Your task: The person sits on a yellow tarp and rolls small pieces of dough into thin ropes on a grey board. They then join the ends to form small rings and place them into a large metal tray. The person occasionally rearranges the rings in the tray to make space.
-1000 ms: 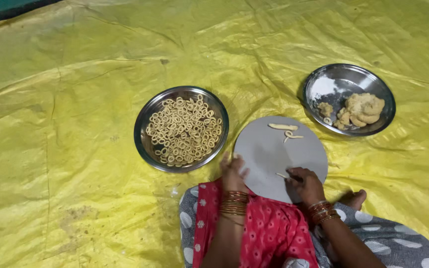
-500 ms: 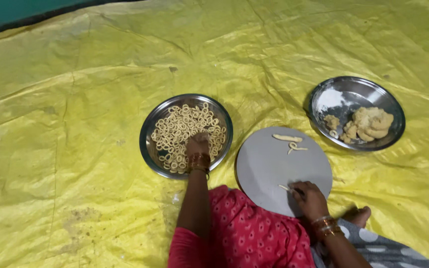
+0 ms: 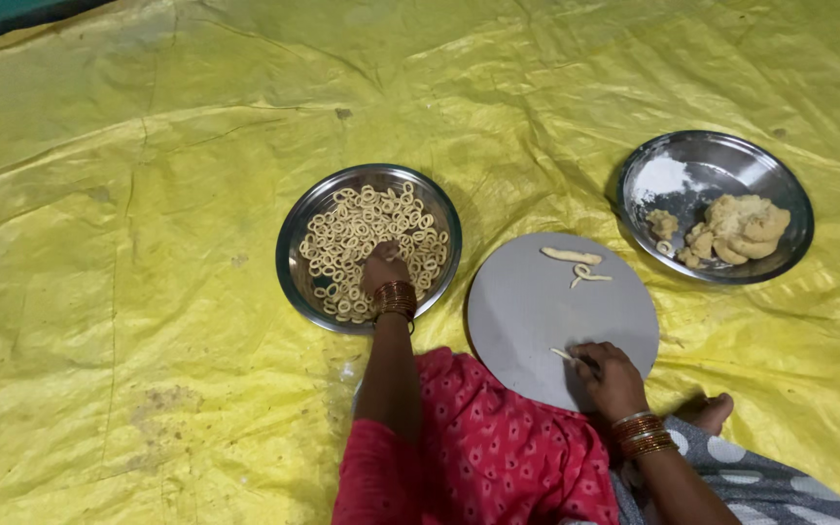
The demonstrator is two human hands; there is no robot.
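Mostly the work shows in the left steel plate: it's packed w/ small pale dough rings, dozens of them, lying flat and overlapping, so a big share looks done. Left hand rests on the near-right part of that pile, fingers curled down onto the rings; can't tell if it pinches one or just lies on them. Just right of that plate, near the person, sits a round grey board flat on the floor sheet. Right hand is on the board's near edge, fingers pressed together, pinching a thin dough strand; the strand's long axis runs approx left-right, slightly slanted, free end pointing left and a bit far. At the board's far side lie a short dough roll, long axis left-right, and just near of it a small curled piece, not yet closed into a ring. Still to do, by my judgement: those bits on the board plus the dough lump in the right steel plate, far-right, which also has a white flour patch and some small scraps. So maybe past halfway, but a fair lump remains. Everything sits on a crumpled yellow sheet; red patterned sleeve and bangles at both wrists nearest the camera.
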